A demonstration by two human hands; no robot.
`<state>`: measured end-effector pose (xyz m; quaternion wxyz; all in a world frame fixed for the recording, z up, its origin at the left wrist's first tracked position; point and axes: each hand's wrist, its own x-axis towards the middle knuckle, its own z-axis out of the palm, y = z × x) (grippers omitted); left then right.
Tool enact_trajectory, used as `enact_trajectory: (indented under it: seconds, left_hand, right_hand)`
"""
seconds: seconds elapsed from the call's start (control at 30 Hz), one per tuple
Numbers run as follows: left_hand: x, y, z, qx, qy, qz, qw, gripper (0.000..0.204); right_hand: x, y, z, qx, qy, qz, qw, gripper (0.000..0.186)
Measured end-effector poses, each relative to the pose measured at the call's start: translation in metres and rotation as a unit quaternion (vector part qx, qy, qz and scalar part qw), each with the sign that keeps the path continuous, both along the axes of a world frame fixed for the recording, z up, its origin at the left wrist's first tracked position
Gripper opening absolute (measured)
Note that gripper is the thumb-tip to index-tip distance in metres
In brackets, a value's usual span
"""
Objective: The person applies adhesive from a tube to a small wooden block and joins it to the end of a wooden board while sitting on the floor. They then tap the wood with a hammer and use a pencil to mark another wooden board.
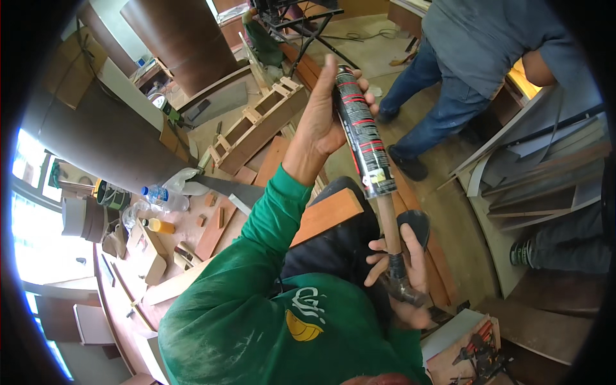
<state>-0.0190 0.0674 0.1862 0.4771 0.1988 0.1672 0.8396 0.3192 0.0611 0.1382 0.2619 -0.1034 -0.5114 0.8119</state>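
Observation:
My left hand (324, 122) is wrapped around a black aerosol can (364, 131) with red stripes, held tilted in front of me. Below it, my right hand (416, 260) grips a hammer (389, 224) close to its dark metal head. The hammer's wooden handle points up toward the can's lower end; I cannot tell whether they touch. A dark rounded piece (414, 228) shows beside the right hand's fingers, its kind unclear. An orange-brown wooden board (328, 217) lies by my legs, below my left forearm.
A workbench (192, 228) on the left carries wood offcuts, a plastic water bottle (165, 198) and a yellow bottle (160, 226). Farther off lies a slotted wooden frame (256, 127). Another person (443, 83) stands at upper right, near shelving with stacked panels (545, 186). Tools lie at lower right.

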Motion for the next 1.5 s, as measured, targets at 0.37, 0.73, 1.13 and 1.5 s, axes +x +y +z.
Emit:
enact_trajectory:
  seconds: [0.37,0.73,1.13,1.5]
  left_hand:
    - [0.070,-0.005,0.090,0.237,-0.025,-0.013,0.971,0.029]
    - [0.106,-0.007,0.100,0.343,0.022,-0.118,0.932,0.041]
    - [0.108,-0.022,0.090,0.324,0.056,-0.176,0.928,0.047]
    - [0.109,-0.030,0.093,0.354,0.061,-0.192,0.914,0.046]
  right_hand:
    - [0.020,-0.031,-0.034,0.229,0.052,-0.070,0.969,0.083]
    - [0.025,0.003,-0.035,-0.113,-0.196,0.227,0.947,0.041]
    - [0.001,-0.038,-0.142,0.455,0.168,-0.189,0.854,0.073]
    - [0.004,-0.039,-0.103,0.479,0.125,-0.152,0.855,0.072]
